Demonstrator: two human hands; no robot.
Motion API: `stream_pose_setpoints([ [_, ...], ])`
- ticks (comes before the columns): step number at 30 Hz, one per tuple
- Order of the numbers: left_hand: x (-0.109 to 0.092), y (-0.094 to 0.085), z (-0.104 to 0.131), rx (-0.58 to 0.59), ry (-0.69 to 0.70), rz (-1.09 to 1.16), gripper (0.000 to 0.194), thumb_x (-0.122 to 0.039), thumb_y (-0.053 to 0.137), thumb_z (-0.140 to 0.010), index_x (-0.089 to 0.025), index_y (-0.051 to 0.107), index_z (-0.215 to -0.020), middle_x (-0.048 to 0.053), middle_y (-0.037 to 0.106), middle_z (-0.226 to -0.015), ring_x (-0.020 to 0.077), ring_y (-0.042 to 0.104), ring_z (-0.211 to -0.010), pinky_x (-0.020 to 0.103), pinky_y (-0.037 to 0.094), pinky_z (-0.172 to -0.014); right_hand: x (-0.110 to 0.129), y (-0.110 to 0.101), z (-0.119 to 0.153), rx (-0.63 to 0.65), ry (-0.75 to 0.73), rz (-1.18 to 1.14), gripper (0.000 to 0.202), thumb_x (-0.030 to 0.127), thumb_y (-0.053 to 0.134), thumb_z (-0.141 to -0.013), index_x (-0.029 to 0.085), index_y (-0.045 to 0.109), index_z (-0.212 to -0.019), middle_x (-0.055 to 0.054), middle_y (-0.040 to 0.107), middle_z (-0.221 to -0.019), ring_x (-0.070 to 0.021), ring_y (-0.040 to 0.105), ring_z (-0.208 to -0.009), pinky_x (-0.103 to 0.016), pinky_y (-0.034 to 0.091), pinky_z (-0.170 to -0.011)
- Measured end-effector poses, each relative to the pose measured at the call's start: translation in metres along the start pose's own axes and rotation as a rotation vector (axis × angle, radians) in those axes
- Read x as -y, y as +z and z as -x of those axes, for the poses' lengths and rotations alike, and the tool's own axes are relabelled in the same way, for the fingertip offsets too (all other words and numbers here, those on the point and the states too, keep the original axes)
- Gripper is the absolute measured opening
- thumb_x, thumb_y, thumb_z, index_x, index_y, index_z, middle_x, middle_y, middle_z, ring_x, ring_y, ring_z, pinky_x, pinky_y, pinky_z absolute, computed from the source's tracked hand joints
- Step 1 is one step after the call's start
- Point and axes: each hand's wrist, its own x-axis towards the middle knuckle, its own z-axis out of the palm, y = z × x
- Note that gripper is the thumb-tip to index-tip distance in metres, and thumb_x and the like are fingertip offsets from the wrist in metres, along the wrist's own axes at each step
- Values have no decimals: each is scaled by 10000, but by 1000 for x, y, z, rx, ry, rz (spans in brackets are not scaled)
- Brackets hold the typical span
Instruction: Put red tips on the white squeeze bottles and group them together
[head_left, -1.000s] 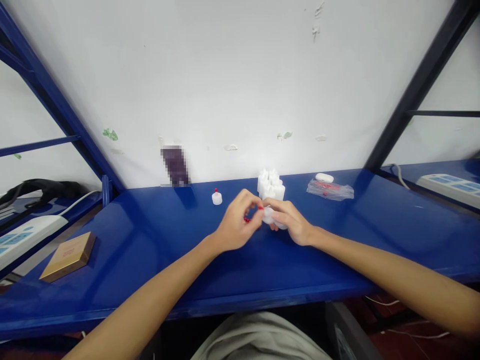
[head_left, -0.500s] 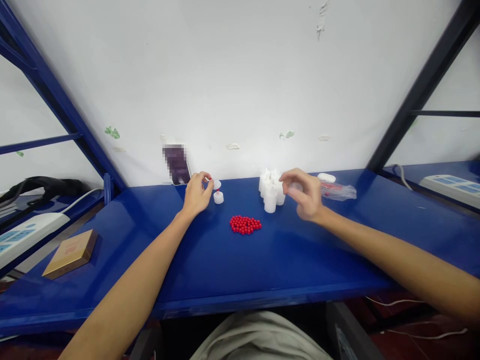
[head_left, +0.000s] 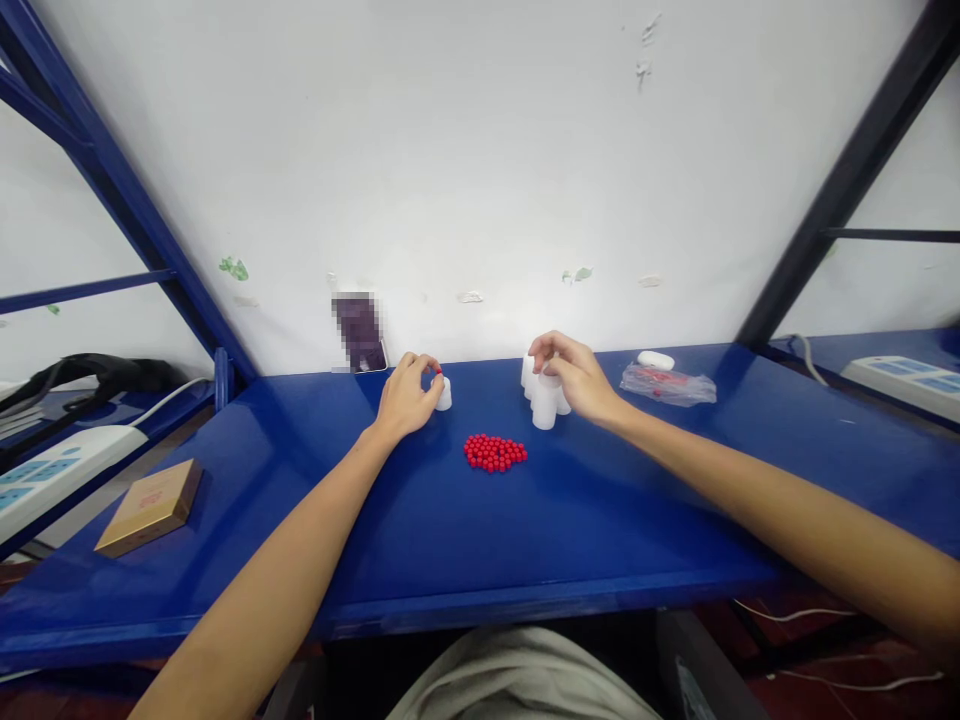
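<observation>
Blue worktop [head_left: 615,520], glossy and broad, set against a scuffed white wall [head_left: 480,150]. At its far side, left of centre, stands a small white container [head_left: 445,397] with a red tip [head_left: 439,369] showing just above it. The person's left hand [head_left: 409,398] is there, thumb and forefinger bent together and apparently pinching that tip; whether it belongs to the container in view or to another one behind the fingers cannot be told. Half a second ago this hand held a white piece above the standing container; now it has come down to the worktop, so that piece seems to be at the point of being set down. To the right, the right hand [head_left: 574,375] has moved in over a tight cluster of upright white containers [head_left: 544,410]. Its fingers curl about the tops, hiding them, and it is unclear whether they grip one. Between the hands and nearer the person, a loose patch of small red pieces [head_left: 495,453] lies untouched, in full view now that the hands have parted. Farther right are a clear plastic bag [head_left: 682,388] with red contents and a white oval object [head_left: 655,360]; far left, a gold box [head_left: 150,508] lies flat.
</observation>
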Motion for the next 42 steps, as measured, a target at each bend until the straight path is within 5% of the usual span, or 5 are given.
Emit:
stream_pose_setpoints([
  [9, -21, -6, 6, -123, 125, 57, 186, -240, 500, -889, -206, 594, -1046, 39, 540, -968, 169, 558, -804, 313, 464, -776, -8, 0, 11, 138, -81, 171, 209, 150, 417, -771, 183, 588, -888, -22, 578, -812, -178, 542, -757, -315, 395, -695],
  [18, -85, -2, 41, 345, 677, -5, 225, -334, 606, -840, -208, 681, -1011, 80, 565, -1059, 214, 534, -912, 369, 418, -830, 1, 4, 30, 226, 129, -231, 171, 158, 502, -754, 182, 609, -885, -19, 637, -730, -184, 597, -703, -322, 467, -688],
  [27, -85, 12, 46, 366, 685, -24, 167, -263, 585, -873, -218, 710, -973, 82, 565, -1079, 208, 521, -912, 361, 388, -801, -1, -14, 47, 220, 7, 43, 258, 231, 491, -829, 212, 730, -734, -63, 681, -811, -278, 526, -984, -406, 365, -928],
  [32, -87, 14, 49, 398, 666, 55, 138, -223, 576, -903, -220, 711, -930, 63, 571, -1052, 181, 506, -873, 343, 399, -807, -1, -15, 49, 176, -103, 25, 264, 226, 478, -826, 203, 696, -680, -56, 625, -768, -235, 529, -799, -389, 376, -831],
  [42, -104, 5, 48, -52, 570, 474, 116, -195, 565, -941, -184, 674, -977, 50, 718, -921, 153, 643, -851, 305, 518, -790, -2, 2, 61, 329, 205, -276, 182, 321, 558, -825, 156, 634, -807, -38, 645, -719, -186, 603, -669, -308, 451, -653],
])
